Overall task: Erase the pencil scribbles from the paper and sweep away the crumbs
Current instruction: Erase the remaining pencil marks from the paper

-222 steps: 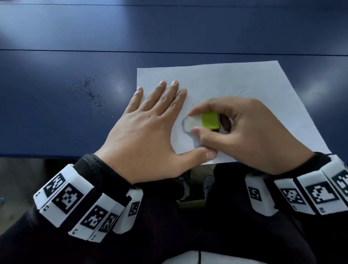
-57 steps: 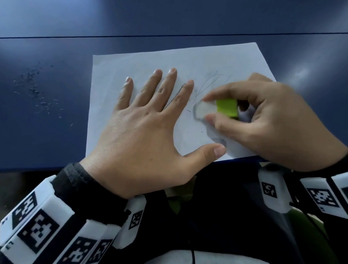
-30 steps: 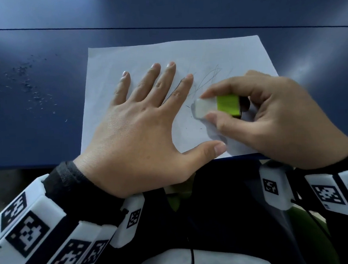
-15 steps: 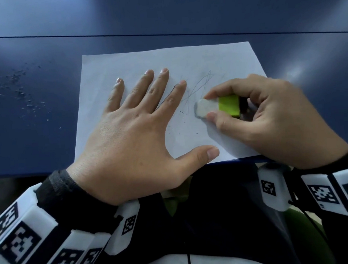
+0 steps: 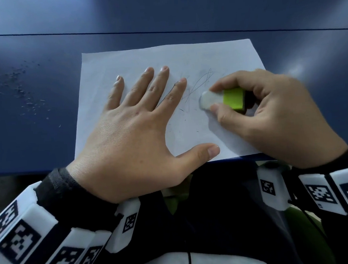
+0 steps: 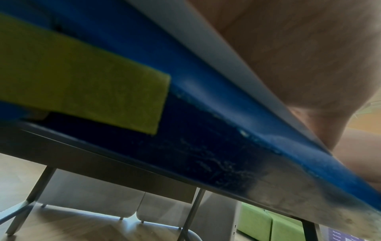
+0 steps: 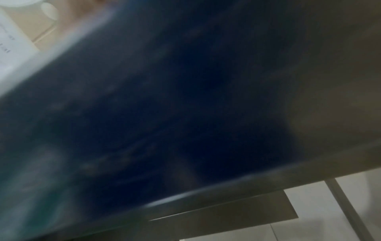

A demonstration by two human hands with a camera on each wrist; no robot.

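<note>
On the paper [image 5: 143, 57], left hand [image 5: 136, 134] lies spread flat; right hand [image 5: 270, 112] pinches eraser [image 5: 220, 99]. Short strokes toward scribbles [image 5: 198, 84], I'd say.

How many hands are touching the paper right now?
2: the left hand lies flat on the paper; the right hand rests on its right part, pinching the eraser.

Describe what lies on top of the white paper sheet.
On the white paper sheet: the flat left hand, pencil scribbles, and the white eraser with green sleeve pinched by the right hand. Marks beneath either hand are hidden.
</note>
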